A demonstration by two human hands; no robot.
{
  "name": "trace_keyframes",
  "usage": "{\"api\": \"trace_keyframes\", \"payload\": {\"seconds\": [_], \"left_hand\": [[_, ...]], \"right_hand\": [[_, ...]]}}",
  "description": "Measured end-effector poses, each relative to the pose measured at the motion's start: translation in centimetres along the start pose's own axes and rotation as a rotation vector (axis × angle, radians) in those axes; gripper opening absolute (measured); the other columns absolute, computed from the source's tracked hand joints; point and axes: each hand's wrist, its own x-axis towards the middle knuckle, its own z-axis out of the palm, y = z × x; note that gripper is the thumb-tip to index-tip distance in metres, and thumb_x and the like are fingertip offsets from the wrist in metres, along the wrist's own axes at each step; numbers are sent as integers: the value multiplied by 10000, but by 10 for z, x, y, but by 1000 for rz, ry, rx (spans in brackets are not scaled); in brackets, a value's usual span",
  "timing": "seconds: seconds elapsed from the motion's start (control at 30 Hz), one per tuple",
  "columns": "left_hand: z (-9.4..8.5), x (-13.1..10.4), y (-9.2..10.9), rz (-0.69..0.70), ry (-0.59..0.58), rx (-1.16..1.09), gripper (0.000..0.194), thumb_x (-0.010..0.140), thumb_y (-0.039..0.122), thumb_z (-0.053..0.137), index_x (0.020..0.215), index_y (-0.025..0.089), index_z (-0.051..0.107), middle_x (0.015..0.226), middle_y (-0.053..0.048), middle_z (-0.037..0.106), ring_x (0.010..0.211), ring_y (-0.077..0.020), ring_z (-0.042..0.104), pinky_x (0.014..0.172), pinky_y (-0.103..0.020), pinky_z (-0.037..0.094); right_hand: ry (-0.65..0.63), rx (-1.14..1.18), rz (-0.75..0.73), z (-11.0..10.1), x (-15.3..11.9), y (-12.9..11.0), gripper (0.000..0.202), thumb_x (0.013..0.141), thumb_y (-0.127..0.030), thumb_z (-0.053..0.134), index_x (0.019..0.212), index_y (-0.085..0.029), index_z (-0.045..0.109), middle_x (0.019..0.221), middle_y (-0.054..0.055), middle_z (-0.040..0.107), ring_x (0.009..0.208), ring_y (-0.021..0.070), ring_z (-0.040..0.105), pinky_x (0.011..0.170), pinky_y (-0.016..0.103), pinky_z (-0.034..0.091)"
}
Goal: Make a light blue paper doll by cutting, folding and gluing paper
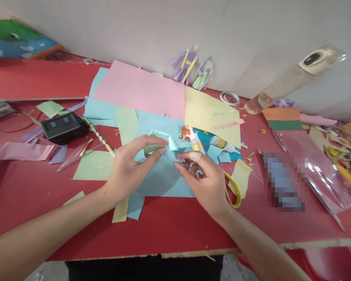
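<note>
Surroundings: glue tube (195, 141), yellow scissors (233, 190), black box (63, 127), loose paper sheets on red table (169, 226)
Folded blue paper (168, 145): between both hands
Left hand (128, 164): pinching it
Right hand (206, 179): fingertips touching its edge

Legible text: none. Glue bottle (196, 143) just beyond the right hand (206, 182): yellow label, print too small to read. Black device (63, 127) left of the left hand (128, 166): markings unreadable.

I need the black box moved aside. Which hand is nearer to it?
Left. The left hand is just right of and below the black box, apart from it; the right hand lies farther right.
</note>
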Motion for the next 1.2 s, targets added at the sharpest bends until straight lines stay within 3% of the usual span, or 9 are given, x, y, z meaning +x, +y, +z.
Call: {"api": "trace_keyframes", "payload": {"seconds": [0.77, 0.93, 1.07, 1.2], "left_hand": [[-1, 0, 1, -3, -12, 23, 120, 881, 189, 662, 968, 265, 694, 991, 38, 736, 986, -137, 672, 862, -232, 527], [-1, 0, 1, 18, -4, 25, 130, 886, 185, 659, 984, 265, 686, 997, 39, 736, 989, -131, 674, 875, -224, 525], [0, -2, 3, 85, -25, 68, 143, 898, 159, 638, 991, 261, 675, 980, 36, 734, 952, -123, 679, 836, -215, 531], [3, -4, 4, 192, -66, 122, 161, 904, 127, 623, 995, 255, 658, 963, 36, 729, 880, -108, 676, 792, -211, 528]], "right_hand": [[-20, -1, 13, -1, 0, 2, 112, 857, -201, 679, 958, -245, 659, 730, -51, 568, 519, 65, 432, 486, 214, 386], [-7, 52, 38, -2, -1, 3, 192, 823, -263, 726, 999, -241, 651, 811, -30, 630, 500, 63, 410, 457, 217, 389], [-22, 162, 91, -1, -2, 1, 159, 846, -296, 703, 991, -245, 662, 834, -11, 657, 583, 88, 519, 483, 213, 417], [-6, 183, 87, 0, -2, -1, 41, 858, -279, 688, 874, -241, 686, 729, -34, 604, 553, 80, 467, 479, 214, 383]]}}
